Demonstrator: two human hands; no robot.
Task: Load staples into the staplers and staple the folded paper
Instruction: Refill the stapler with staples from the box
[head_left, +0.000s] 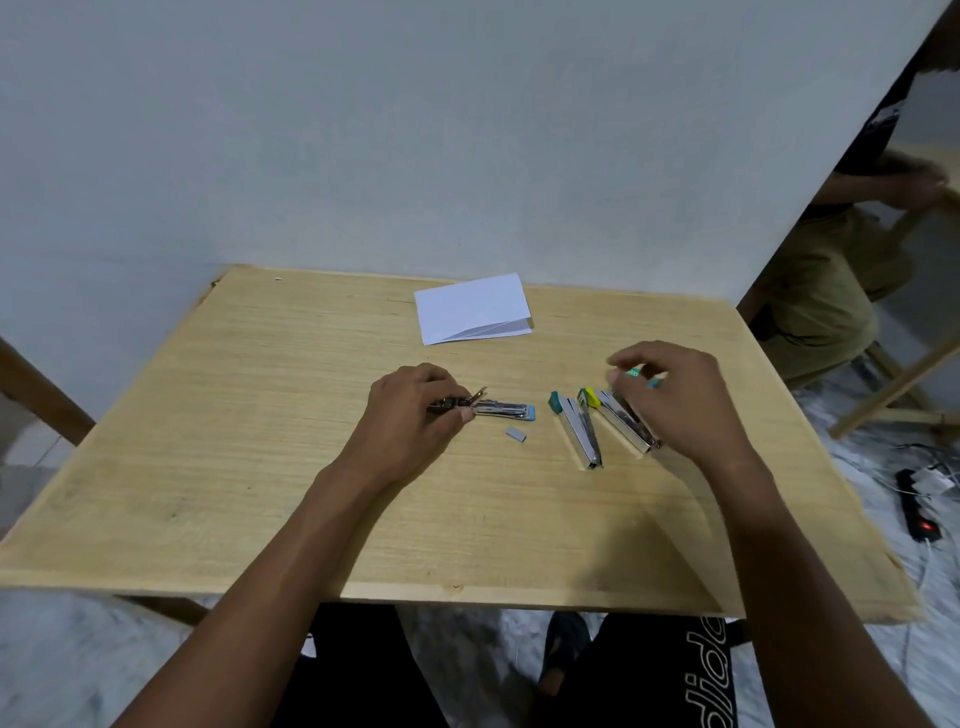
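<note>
As left hand (415, 400) pinches stapler (506, 409), blue tip right of grip

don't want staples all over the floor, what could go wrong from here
The loose staple strip lies on the table beside the opened stapler gripped by the left hand; a wrist could sweep it off. The right hand pinches a small green item close to the yellow-tipped stapler and might knock it.

Soft even indoor light, faint shadows under forearms, wide-angle bending at edges, right side motion-blurred
</note>
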